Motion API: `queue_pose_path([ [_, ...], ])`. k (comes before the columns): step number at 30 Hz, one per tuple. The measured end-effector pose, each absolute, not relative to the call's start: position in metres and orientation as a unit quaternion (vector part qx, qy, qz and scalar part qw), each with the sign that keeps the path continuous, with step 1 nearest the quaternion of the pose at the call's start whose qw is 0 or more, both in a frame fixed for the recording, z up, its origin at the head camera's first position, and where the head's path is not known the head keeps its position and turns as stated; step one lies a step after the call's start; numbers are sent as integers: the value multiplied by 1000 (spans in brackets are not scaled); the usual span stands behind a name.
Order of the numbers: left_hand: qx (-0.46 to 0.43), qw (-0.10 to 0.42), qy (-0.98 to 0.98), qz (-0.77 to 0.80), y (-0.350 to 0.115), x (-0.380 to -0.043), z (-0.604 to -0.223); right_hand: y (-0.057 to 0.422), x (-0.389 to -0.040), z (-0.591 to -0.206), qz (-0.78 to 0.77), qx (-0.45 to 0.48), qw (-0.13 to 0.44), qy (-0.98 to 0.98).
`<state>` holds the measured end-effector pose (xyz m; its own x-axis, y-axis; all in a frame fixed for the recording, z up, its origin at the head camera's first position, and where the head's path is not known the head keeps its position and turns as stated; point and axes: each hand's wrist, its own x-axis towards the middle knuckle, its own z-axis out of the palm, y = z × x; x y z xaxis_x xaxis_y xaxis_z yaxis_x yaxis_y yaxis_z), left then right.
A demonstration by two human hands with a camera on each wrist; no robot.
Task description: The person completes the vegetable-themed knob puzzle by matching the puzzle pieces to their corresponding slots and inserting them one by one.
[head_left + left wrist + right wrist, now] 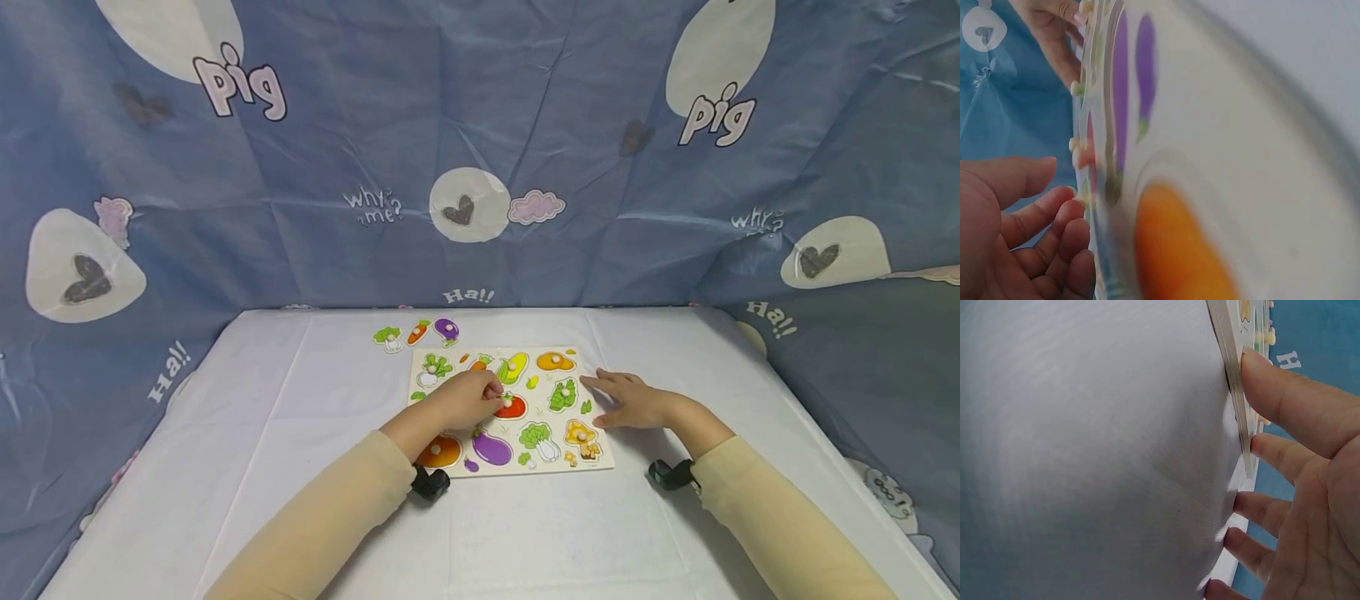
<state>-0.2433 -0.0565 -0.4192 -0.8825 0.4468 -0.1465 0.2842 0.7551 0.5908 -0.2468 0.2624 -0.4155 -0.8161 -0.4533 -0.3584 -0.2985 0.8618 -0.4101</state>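
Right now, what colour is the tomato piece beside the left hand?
The tomato piece is red; it shows best in the head view.

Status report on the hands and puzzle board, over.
Left hand by tomato piece, not gripping. Right hand at puzzle board, right edge. Three loose pieces beyond far-left corner.

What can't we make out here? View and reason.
Head: lower end of the carrot on the board, hidden by the left grip.
Head: whether that grip touches the tomato knob; too small.
Left wrist: orange shape, blurred, cut by bottom edge.
Right wrist: little finger, cut by bottom edge.
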Motion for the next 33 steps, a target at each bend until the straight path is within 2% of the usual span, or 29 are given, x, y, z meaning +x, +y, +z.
queue_pose_path([
  [14, 200, 112, 928, 292, -89, -268, -394, 264, -246, -416, -168, -193, 230, 939],
  [26, 151, 81, 942, 290, -123, -302, -386, 262, -246, -415, -164, -190, 230, 940],
  [33, 101, 50, 946, 304, -154, -318, -399, 261, -246, -415, -161, -189, 227, 942],
])
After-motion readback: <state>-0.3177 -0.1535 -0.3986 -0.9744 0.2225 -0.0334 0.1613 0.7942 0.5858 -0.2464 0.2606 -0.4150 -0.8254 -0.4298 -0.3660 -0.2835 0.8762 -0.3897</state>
